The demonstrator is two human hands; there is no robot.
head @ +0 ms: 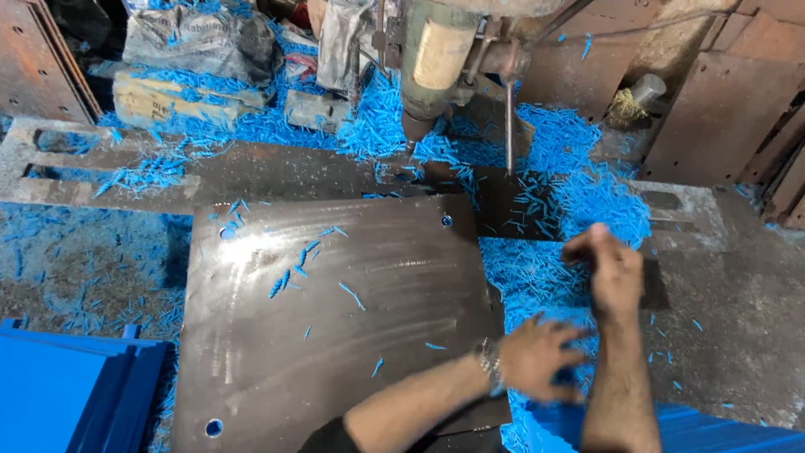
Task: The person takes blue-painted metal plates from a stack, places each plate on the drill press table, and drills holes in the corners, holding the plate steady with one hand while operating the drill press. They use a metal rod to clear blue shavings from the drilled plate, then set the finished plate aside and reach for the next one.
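We look down on a workshop bench of dark, worn steel, thick with bright blue plastic shavings (579, 201). A large bare metal plate (335, 310) lies flat in the middle, with small holes near its corners and a few blue curls scattered over it. Behind the plate stands the drill press (440, 59), its bit pointing down just past the plate's far edge. Rusty brown steel sheets (721, 109) lean up to the right of the press. To the left of the press a grey printed sack (201, 38) slumps on a pale block, its lettering too small to tell. Blue painted panels (67, 390) sit off the plate's near left corner.

Our left hand (537, 356), with a wristwatch (489, 362), rests fingers spread at the plate's right edge, gripping nothing. Our right hand (608, 268) hovers over the shavings right of the plate; it is blurred, so we cannot tell its grip.
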